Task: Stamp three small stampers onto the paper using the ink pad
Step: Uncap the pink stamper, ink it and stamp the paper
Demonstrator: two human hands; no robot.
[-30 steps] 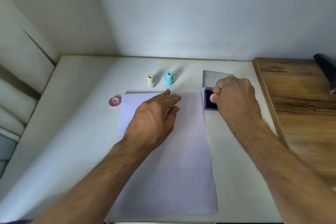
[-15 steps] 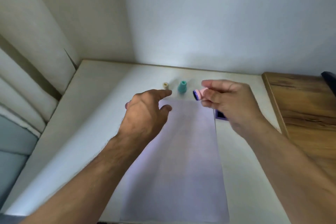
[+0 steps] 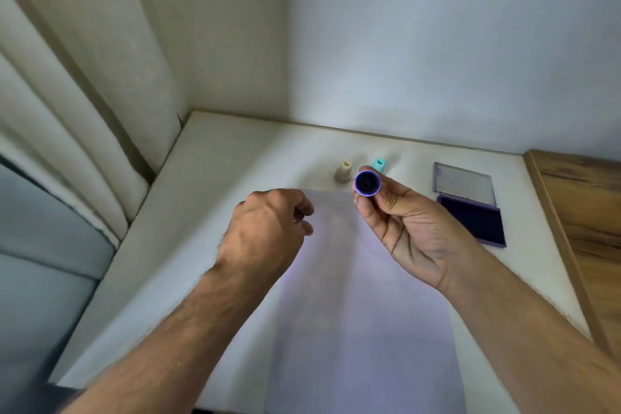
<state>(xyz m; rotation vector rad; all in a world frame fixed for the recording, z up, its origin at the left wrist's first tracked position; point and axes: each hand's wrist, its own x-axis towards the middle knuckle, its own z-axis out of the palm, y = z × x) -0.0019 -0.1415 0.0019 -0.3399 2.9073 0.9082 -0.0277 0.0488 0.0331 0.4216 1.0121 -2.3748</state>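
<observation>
Although its round face is already coated in dark ink, the stamper (image 3: 367, 182) has evidently not yet been pressed down: no print can be made out on the paper (image 3: 363, 296), so all three impressions are judged to remain. The stamper is pinched at the fingertips of the right hand (image 3: 408, 232), raised above the paper's far edge with its inked face turned toward the camera; a violet rim is seen around a nearly black disc. The left hand (image 3: 265, 232) is held over the paper's left side with fingers loosely curled, nothing gripped; whether it touches the sheet cannot be told. The paper is a thin, smooth, pale lilac sheet lying flat. Just beyond its far edge two more small stampers stand upright, one beige (image 3: 343, 172), one teal (image 3: 379, 165), both of moulded plastic with narrowed necks. To the paper's right the ink pad (image 3: 473, 222) lies open, a dark matte rectangle with its clear lid (image 3: 463, 183) folded back.
</observation>
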